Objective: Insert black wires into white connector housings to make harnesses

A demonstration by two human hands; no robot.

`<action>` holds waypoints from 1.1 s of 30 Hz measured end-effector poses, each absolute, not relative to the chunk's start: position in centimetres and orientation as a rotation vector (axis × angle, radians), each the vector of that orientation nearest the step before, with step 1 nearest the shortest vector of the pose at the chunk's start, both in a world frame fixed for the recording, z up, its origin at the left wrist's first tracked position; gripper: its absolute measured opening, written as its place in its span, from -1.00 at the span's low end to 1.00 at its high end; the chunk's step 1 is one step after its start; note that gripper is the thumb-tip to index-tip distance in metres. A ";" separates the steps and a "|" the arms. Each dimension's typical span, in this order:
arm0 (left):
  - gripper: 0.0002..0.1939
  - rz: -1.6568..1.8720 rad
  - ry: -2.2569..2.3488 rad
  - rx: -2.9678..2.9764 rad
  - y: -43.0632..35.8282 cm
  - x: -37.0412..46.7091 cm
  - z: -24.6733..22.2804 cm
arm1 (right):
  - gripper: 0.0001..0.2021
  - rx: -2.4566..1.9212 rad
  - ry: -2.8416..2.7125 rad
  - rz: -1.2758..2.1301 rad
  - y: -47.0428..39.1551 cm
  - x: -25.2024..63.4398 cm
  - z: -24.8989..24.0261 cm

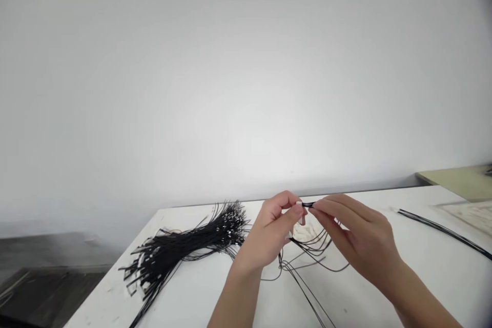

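A small white connector (299, 205) is pinched between the thumb and fingers of my left hand (274, 225). Short black wires (308, 205) run from its right side into the fingertips of my right hand (355, 230), which are closed on them. Below the hands, thin black wires (313, 251) loop down to the table and toward its front edge. A second small white piece (289, 236) shows at the end of these wires, beneath my left hand. My fingers partly cover the connector and the wire ends.
A thick bundle of black wires (192, 238) lies to the left on the white table (184, 294). Behind my hands is a pile of small whitish pieces (307, 230). More black wires (442, 228) lie at the right, near a pale tray-like area (471, 215). A wall stands behind.
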State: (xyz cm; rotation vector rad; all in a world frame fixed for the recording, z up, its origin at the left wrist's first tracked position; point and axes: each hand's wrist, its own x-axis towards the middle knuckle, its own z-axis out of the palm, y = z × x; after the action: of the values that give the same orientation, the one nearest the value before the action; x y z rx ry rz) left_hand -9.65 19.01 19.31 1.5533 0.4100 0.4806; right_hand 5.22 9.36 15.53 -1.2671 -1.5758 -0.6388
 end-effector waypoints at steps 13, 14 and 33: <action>-0.65 0.524 0.443 1.390 18.9 -9.6 19.4 | -0.83 -1.206 -1.435 -0.879 9.1 4.6 16.1; -0.65 0.580 0.450 1.343 18.9 -9.6 19.5 | -0.78 -1.174 -1.375 -0.994 8.5 4.3 16.4; -0.77 0.791 0.449 0.827 19.9 -10.3 19.7 | -0.64 -1.459 -1.405 0.752 9.1 -0.1 15.1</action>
State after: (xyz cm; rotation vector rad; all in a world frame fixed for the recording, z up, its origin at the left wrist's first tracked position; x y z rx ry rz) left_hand -10.32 19.89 19.67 0.8275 0.4494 0.7910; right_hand -0.08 9.11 15.06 -1.4594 -1.4054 0.7524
